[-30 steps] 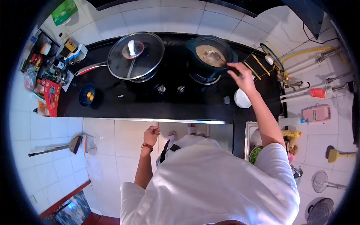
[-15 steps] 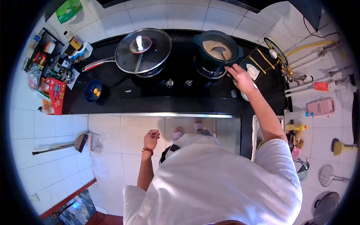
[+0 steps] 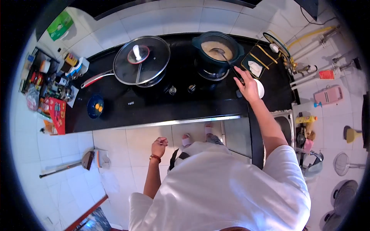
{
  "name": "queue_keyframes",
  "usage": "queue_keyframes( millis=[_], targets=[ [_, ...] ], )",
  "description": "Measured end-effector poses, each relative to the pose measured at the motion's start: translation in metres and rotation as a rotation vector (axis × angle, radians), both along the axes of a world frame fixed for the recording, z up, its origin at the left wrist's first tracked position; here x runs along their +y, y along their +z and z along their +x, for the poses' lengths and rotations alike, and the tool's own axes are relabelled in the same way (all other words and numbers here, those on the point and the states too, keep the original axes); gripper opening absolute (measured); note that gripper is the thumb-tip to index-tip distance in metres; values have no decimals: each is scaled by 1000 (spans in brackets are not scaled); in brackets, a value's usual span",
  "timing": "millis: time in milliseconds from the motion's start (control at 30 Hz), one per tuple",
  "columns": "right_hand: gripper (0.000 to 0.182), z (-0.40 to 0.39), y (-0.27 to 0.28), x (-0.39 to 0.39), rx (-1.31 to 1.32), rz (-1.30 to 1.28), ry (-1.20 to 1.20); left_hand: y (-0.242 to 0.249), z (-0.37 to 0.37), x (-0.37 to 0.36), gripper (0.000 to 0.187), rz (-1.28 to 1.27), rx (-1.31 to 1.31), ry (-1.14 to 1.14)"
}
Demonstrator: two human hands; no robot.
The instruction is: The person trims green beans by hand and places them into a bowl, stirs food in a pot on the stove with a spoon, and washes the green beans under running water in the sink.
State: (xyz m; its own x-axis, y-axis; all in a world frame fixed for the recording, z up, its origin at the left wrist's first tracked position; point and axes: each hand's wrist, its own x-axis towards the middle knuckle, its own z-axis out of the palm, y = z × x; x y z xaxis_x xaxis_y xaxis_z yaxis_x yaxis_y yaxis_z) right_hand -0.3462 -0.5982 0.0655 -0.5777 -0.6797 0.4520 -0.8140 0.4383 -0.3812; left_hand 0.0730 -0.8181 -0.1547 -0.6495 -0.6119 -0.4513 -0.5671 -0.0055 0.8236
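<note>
My right hand (image 3: 248,85) grips the dark handle of a ladle (image 3: 230,63). Its bowl rests in the cream-coloured liquid (image 3: 210,47) inside a dark green pot (image 3: 214,64) on the right burner. A white round dish (image 3: 260,89) is partly hidden behind that hand. Low in front of the counter hangs my left hand (image 3: 159,147), with loosely curled fingers, nothing visible in them and a beaded bracelet at the wrist. On the left burner stands a frying pan (image 3: 98,78) under a glass lid (image 3: 154,63).
A dark blue bowl (image 3: 92,111) with egg yolks sits at the counter's left. Bottles and jars (image 3: 61,81) crowd the left corner. Right of the pot are a dark tray (image 3: 262,73) with a white cloth, a leaning glass lid (image 3: 278,41) and a sink (image 3: 285,125).
The view has shifted and turned slightly. My right hand has slid a little lower along the ladle's handle, uncovering more of it. My left hand still hangs in front of the counter.
</note>
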Motion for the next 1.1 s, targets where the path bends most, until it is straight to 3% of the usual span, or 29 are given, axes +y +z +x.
queue_keyframes(
  millis=[200, 433, 533, 733, 800, 833, 933, 1100],
  targets=[
    [56, 47, -27, 33, -255, -211, -173, -12, -26, -4, 18, 45, -27, -144],
    [35, 138, -98, 154, -337, 152, -362, -25, -92, 1, 19, -62, 54, -422],
    [27, 168, -122, 220, -342, 58, -472, -19, -136, 20, 21, -61, -24, -588],
    [22, 199, -142, 334, -448, -139, -871, -1, -195, 100, 20, 1, -134, -794],
    [19, 200, -152, 376, -384, -224, -1069, 4, -210, 134, 20, 29, -147, -815],
    [16, 199, -159, 399, -390, -384, -1145, 10, -218, 153, 20, 14, -128, -854],
    [15, 190, -165, 475, -257, -394, -1365, 27, -238, 210, 20, -43, -148, -1005],
    [19, 160, -187, 582, -375, -583, -1366, 25, -261, 279, 20, -132, -81, -1143]
  ],
)
